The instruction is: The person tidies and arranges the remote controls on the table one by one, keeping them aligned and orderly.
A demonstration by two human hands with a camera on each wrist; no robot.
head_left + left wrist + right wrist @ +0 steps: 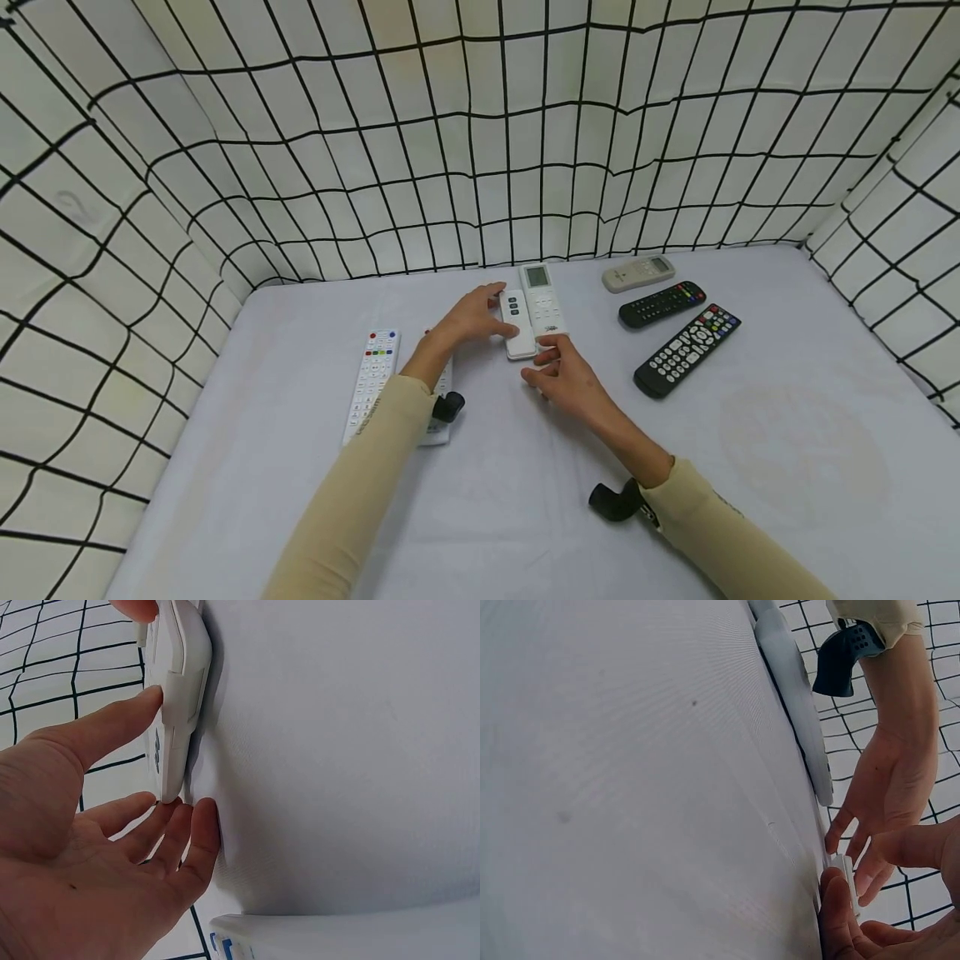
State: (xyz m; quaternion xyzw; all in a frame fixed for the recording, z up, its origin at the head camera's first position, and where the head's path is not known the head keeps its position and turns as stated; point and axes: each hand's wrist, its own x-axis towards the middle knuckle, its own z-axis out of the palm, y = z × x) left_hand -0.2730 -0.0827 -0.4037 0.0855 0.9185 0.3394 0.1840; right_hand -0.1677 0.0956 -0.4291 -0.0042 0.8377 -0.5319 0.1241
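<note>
Left hand (471, 318) first: it reaches in with thumb and fingers spread around the small remote (517, 325), which lies at its three o'clock. In the left wrist view the thumb tip touches the remote near mid-length, while the other fingers bend loosely by its far end; how firmly they press, I cannot tell.

Right hand (572, 382) waits at the remote's near end, thumb and fingers bent but apart. From there the remote lies at about eleven o'clock. Whether those fingertips truly touch it, I cannot tell. Both hands are close, though I judge the left nearer, since it has the plainer contact.

The small remote's long axis runs almost from twelve to six, its far end leaning slightly toward eleven. Along its right edge sits the screen remote (543, 296), reaching further toward twelve and leaning a little more; the two look side by side, if not touching.

From the right hand, the grey remote (637, 273) lies at one o'clock, the short black remote (662, 305) at two, the long black remote (686, 352) just before three.

From the left hand, the full white remote (372, 368) lies at eight and the half-hidden white remote (438, 436) at seven, partly behind the forearm.

No container shows; all the remotes lie directly on the white surface (510, 508).
</note>
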